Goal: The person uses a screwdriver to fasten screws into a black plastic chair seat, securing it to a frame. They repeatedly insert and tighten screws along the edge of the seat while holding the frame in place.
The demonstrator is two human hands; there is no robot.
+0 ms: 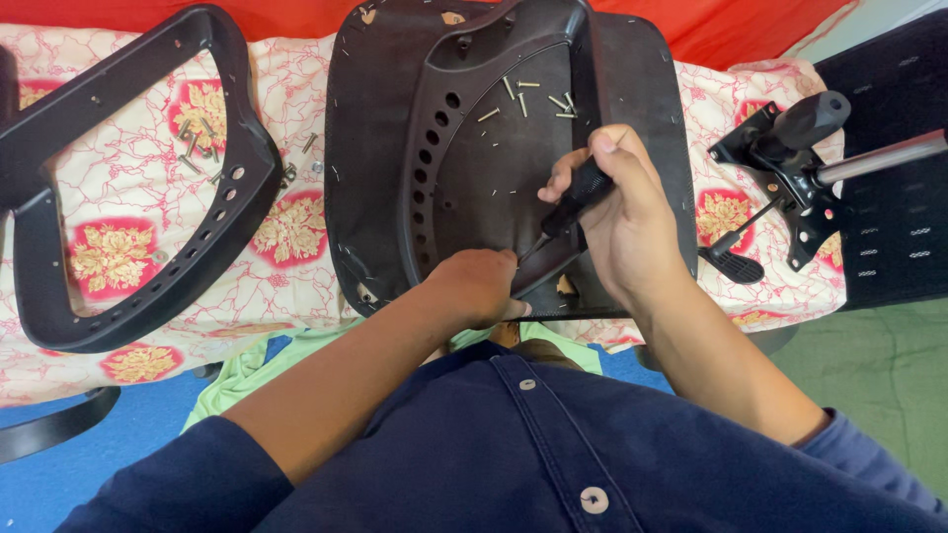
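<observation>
A black plastic chair seat pan [395,148] lies upside down on a flowered cloth in front of me. My right hand [632,212] grips a black-handled screwdriver [575,197], its tip angled down to the pan's near edge. My left hand [479,286] rests closed on that near edge, right beside the screwdriver tip. Several loose screws [538,99] lie in the pan's hollow near its far side.
A black armrest frame [148,197] lies to the left on the flowered cloth [296,227], with a few screws [197,143] inside its loop. A chair tilt mechanism [790,168] with a metal rod [879,158] sits at right. Blue floor shows below left.
</observation>
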